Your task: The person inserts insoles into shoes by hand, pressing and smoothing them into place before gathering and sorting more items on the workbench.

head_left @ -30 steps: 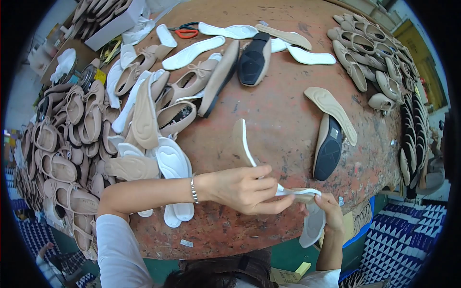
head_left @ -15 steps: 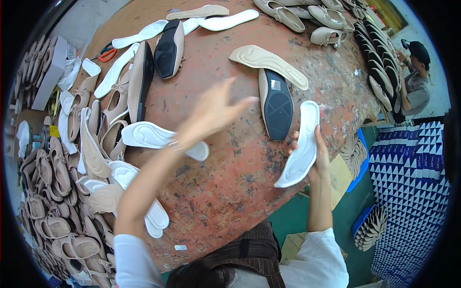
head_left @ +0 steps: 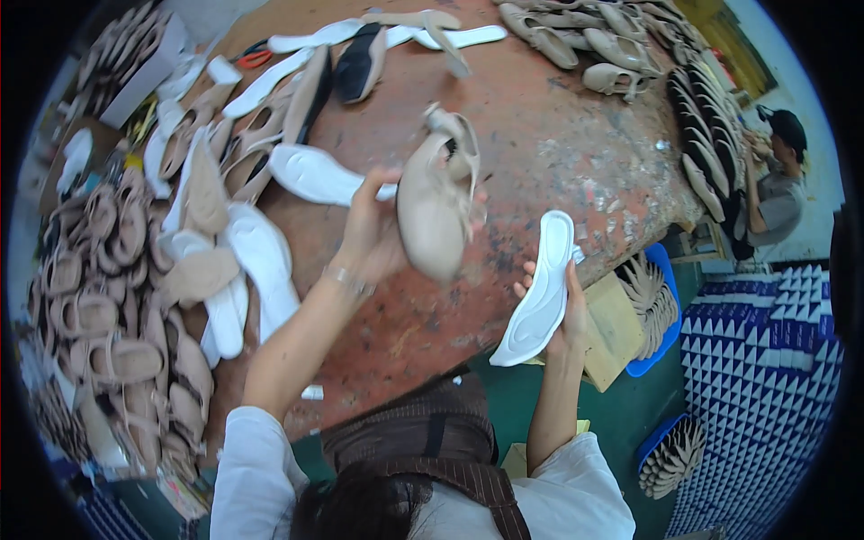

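My left hand [head_left: 371, 236], a bracelet at its wrist, is closed around a beige strapped shoe [head_left: 432, 211] held above the table. The shoe is slightly blurred, its toe toward me and its heel and strap away from me. My right hand [head_left: 569, 315] grips a white contoured insole [head_left: 543, 286] near the table's right front edge, the insole lying tilted along the fingers. Just left of my left hand a white insole [head_left: 315, 174] lies on the table. Beyond the shoe, a blurred beige insole [head_left: 446, 47] is near other insoles at the far edge.
Shoes with dark soles [head_left: 360, 65] and white insoles lie at the far left, near red-handled scissors [head_left: 255, 56]. Beige shoes pile up on the left [head_left: 117, 315] and far right [head_left: 621, 49]. Blue bins [head_left: 666, 342] stand beside the table. A person [head_left: 778, 175] works at the right.
My left hand, empty before, has picked up the shoe that lay sole-up. The beige insole that lay over it is now at the far edge. My right hand keeps its white insole.
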Motion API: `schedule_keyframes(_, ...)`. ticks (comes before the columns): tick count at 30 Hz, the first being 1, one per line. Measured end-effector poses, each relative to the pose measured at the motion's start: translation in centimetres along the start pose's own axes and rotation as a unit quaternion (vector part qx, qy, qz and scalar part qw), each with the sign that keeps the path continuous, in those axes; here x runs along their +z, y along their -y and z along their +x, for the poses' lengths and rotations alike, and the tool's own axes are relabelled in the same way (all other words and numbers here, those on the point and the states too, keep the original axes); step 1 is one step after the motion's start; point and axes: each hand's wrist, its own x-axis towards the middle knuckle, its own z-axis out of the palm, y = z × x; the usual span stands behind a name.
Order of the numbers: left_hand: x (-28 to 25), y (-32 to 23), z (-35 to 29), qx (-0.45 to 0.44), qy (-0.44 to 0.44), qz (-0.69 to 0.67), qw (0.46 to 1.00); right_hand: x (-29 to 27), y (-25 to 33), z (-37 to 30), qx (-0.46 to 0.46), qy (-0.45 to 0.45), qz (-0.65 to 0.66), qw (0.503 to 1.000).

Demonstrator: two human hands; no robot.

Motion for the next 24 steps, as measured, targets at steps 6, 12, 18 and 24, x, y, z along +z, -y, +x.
schedule_keyframes(6, -0.6, 9.9, -19.2, 0.086, -0.146, 0.134, 0.976, 3.4, -2.3, -2.6, 0.043, 0.079, -0.146, 0.985)
schedule_keyframes(12, -5.7, 15.4, -25.8, 0.24, -0.459, 0.141, 0.843, 6.2, -6.2, -8.0, -0.289, 0.207, -0.647, 0.674)
schedule_keyframes(18, -3.7, 15.9, -33.2, 0.116, -0.537, 0.198, 0.812, 7.8, -9.7, -9.3, -0.346, 0.402, -0.718, 0.452)
schedule_keyframes(24, -4.1, 13.2, -34.2, 0.229, -0.642, 0.529, 0.506, 8.2, -15.3, -9.0, -0.319, 0.461, -0.675, 0.48)
